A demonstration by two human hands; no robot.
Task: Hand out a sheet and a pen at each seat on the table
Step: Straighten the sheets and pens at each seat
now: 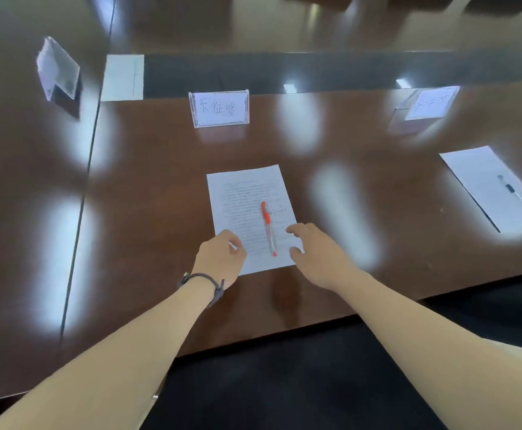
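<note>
Left hand (221,259) pinches the sheet (250,209) edge in its grip; right hand (318,252) hovers, fingers spread.

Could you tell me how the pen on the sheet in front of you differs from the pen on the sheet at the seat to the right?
The red pen has an orange-red cap and tip; the far pen is pale with a dark band. The red pen lies nearly parallel to its sheet's long edges, between the left hand and right hand; the far pen lies on its sheet with no hand near. Both rest flat on a white sheet.
</note>
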